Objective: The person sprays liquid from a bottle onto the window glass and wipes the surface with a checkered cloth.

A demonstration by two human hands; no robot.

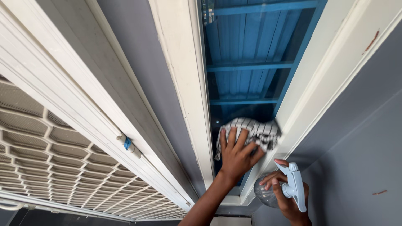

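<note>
Left hand (236,157), fingers spread flat, presses a striped cloth (251,132) on the window glass (247,83). Right hand (284,196) grips a spray bottle (289,188) just beside.

packages: a clear spray bottle (279,193) with a pale blue-grey trigger head, low at the right, just below the glass pane
held by: the right hand (287,196), fingers wrapped round its neck
labels: a small blue tag (127,143) on a white latch on the door frame, left of centre
signs: none in view
screens: none in view
</note>
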